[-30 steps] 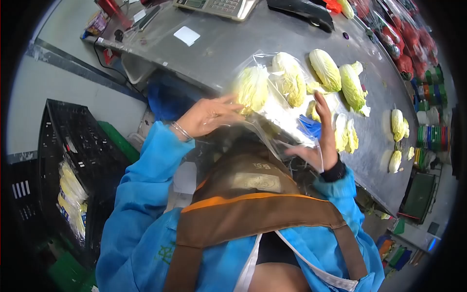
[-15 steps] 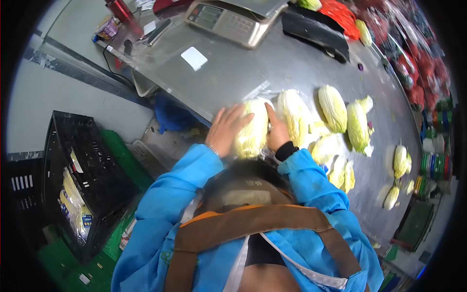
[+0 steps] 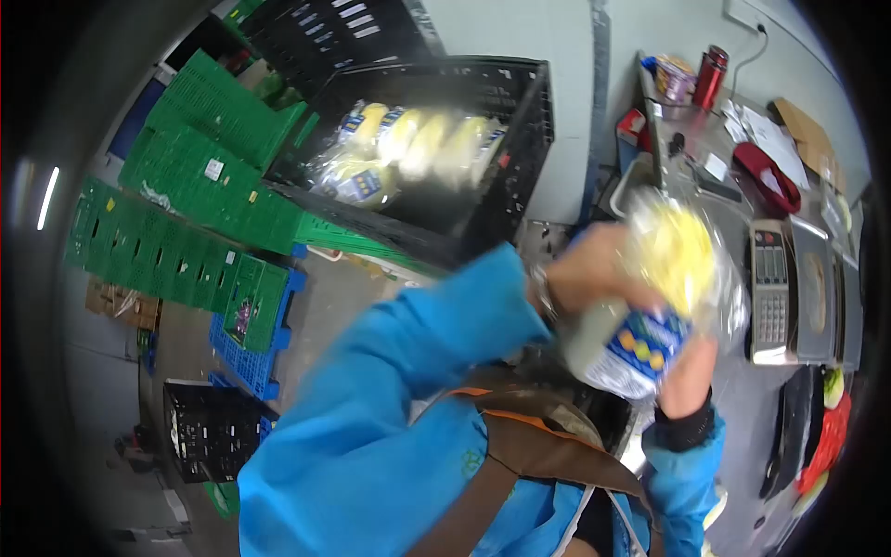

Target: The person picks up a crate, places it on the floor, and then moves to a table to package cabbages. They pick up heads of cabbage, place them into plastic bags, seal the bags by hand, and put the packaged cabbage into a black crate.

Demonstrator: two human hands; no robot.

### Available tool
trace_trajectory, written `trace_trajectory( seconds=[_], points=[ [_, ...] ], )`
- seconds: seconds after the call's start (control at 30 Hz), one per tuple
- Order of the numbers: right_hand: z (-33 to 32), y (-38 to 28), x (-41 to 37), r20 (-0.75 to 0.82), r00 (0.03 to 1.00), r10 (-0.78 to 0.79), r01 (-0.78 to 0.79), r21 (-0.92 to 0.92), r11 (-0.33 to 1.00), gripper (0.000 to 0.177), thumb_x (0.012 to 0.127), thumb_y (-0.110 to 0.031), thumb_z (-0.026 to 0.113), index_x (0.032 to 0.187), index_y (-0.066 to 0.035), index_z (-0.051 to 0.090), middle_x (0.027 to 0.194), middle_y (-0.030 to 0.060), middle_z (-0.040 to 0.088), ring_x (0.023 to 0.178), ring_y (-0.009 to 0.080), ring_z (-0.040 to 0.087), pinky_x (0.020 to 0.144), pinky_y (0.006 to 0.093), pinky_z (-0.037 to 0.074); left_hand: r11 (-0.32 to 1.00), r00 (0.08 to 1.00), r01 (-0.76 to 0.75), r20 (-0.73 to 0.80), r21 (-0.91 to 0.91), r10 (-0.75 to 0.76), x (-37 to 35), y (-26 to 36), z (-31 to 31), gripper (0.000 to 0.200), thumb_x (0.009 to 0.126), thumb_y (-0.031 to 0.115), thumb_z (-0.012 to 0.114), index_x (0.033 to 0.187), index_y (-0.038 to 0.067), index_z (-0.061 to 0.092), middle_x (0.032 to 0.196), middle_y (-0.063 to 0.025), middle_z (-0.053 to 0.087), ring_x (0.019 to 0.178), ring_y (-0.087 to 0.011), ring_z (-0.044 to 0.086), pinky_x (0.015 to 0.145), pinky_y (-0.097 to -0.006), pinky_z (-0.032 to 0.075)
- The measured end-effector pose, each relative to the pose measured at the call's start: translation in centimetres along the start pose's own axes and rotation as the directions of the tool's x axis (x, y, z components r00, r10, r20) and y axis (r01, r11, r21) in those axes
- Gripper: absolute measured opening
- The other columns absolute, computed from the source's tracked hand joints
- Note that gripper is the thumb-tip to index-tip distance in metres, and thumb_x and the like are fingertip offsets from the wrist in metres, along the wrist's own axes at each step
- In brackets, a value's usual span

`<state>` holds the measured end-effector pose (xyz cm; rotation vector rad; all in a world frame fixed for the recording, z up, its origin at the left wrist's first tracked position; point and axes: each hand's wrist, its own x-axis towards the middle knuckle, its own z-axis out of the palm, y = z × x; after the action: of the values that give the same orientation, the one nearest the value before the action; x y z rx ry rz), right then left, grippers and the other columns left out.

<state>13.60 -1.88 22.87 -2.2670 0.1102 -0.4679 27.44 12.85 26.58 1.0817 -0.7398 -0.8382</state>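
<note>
A bagged napa cabbage (image 3: 677, 255) in clear plastic, with a blue printed label, is held up in front of my body. My left hand (image 3: 594, 269) grips it from the left side, fingers wrapped round and blurred by motion. At its lower right my right hand (image 3: 689, 376) clasps the bag, partly hidden behind the cabbage. A black crate (image 3: 515, 186) stands to the left of my hands, and several bagged cabbages (image 3: 422, 139) with blue labels lie in it.
Stacked green crates (image 3: 200, 172) stand at the left, near a blue pallet (image 3: 246, 343). At the right, a metal table (image 3: 742, 408) carries a weighing scale (image 3: 770, 297), a red flask (image 3: 711, 79) and a red bag (image 3: 826, 446). Another black crate (image 3: 213, 432) sits lower left.
The view has turned left toward the crates. The cabbage, which was lying on the table between my hands, is now lifted off it in both hands, its blue label showing.
</note>
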Motion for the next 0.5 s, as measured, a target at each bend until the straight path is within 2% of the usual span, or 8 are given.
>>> trace_trajectory(
  seconds=[0.03, 0.1, 0.13, 0.17, 0.23, 0.3, 0.37, 0.5],
  points=[
    [0.7, -2.3, 2.1, 0.175, 0.979, -0.102, 0.153, -0.309, 0.939, 0.027, 0.070, -0.006, 0.056, 0.097, -0.003, 0.059, 0.083, 0.0149, 0.062, 0.073, 0.0319, 0.060, 0.061, 0.0394, 0.048, 0.996, 0.996, 0.075, -0.052, -0.041, -0.077, -1.1, 2.8, -2.5, 0.053, 0.069, 0.019, 0.071, 0.114, -0.002, 0.053, 0.101, -0.0108, 0.062, 0.092, -0.0156, 0.059, 0.084, -0.0309, 0.046],
    [4.4, -7.5, 5.8, 0.109, 0.945, -0.309, 0.324, -0.186, 0.927, 0.017, 0.065, -0.009, 0.056, 0.081, -0.005, 0.058, 0.069, 0.0120, 0.059, 0.063, 0.0323, 0.059, 0.054, 0.0417, 0.046, 0.912, 0.941, 0.216, -0.175, -0.349, -0.289, -4.1, 6.8, -8.3, 0.042, 0.076, 0.030, 0.062, 0.105, 0.001, 0.057, 0.091, -0.0104, 0.063, 0.080, -0.0203, 0.062, 0.075, -0.0333, 0.052],
    [6.4, -9.6, 7.2, 0.227, 0.896, -0.380, 0.418, -0.151, 0.896, 0.013, 0.066, -0.010, 0.056, 0.078, -0.005, 0.057, 0.068, 0.0120, 0.059, 0.064, 0.0316, 0.060, 0.055, 0.0415, 0.047, 0.990, 0.939, 0.077, -0.326, -0.121, -0.113, -5.7, 8.9, -10.8, 0.039, 0.078, 0.033, 0.058, 0.101, 0.002, 0.057, 0.087, -0.0099, 0.063, 0.074, -0.0216, 0.062, 0.068, -0.0334, 0.054],
    [8.2, -11.4, 8.1, 0.335, 0.834, -0.439, 0.498, -0.112, 0.860, 0.010, 0.067, -0.011, 0.056, 0.075, -0.005, 0.056, 0.067, 0.0119, 0.059, 0.064, 0.0310, 0.060, 0.055, 0.0412, 0.047, 0.984, 0.842, 0.113, -0.513, -0.135, -0.167, -6.4, 10.4, -14.0, 0.037, 0.080, 0.034, 0.055, 0.099, 0.002, 0.058, 0.083, -0.0097, 0.062, 0.069, -0.0197, 0.062, 0.064, -0.0334, 0.054],
    [10.5, -14.0, 8.8, 0.615, 0.639, -0.461, 0.568, 0.026, 0.823, 0.009, 0.068, -0.012, 0.056, 0.073, -0.005, 0.054, 0.069, 0.0100, 0.060, 0.067, 0.0299, 0.061, 0.055, 0.0407, 0.047, 0.963, 0.872, 0.025, -0.466, -0.267, -0.152, -8.8, 12.3, -22.7, 0.036, 0.080, 0.032, 0.052, 0.097, 0.001, 0.060, 0.084, -0.0137, 0.065, 0.068, -0.0229, 0.064, 0.064, -0.0343, 0.054],
    [10.5, -15.4, 10.0, 0.687, 0.615, -0.387, 0.493, 0.048, 0.869, 0.008, 0.068, -0.010, 0.056, 0.074, -0.006, 0.055, 0.069, 0.0083, 0.060, 0.063, 0.0298, 0.060, 0.055, 0.0408, 0.047, 0.953, 0.861, 0.113, -0.451, -0.282, -0.235, -11.0, 13.6, -29.1, 0.036, 0.080, 0.030, 0.052, 0.100, 0.000, 0.059, 0.088, -0.0152, 0.065, 0.071, -0.0258, 0.064, 0.065, -0.0377, 0.054],
    [9.7, -12.6, 11.0, 0.404, 0.767, -0.499, 0.399, 0.307, 0.864, 0.011, 0.061, -0.004, 0.053, 0.071, -0.007, 0.055, 0.062, 0.0086, 0.056, 0.057, 0.0289, 0.055, 0.051, 0.0382, 0.042, 0.960, 0.742, 0.268, -0.620, -0.077, -0.257, -13.3, 11.2, -37.9, 0.042, 0.079, 0.031, 0.047, 0.103, -0.001, 0.059, 0.095, -0.0166, 0.065, 0.076, -0.0269, 0.064, 0.072, -0.0404, 0.053],
    [1.3, -11.2, 11.1, 0.264, 0.956, -0.131, -0.038, 0.551, 0.834, 0.004, 0.063, -0.005, 0.045, 0.059, -0.004, 0.044, 0.053, 0.0039, 0.042, 0.050, 0.0152, 0.042, 0.047, 0.0287, 0.032, 0.746, 0.672, 0.652, -0.556, 0.132, -0.489, -15.2, 6.8, -47.4, 0.040, 0.080, 0.029, 0.056, 0.109, 0.001, 0.058, 0.099, -0.0151, 0.063, 0.089, -0.0234, 0.060, 0.077, -0.0377, 0.049]
  ],
)
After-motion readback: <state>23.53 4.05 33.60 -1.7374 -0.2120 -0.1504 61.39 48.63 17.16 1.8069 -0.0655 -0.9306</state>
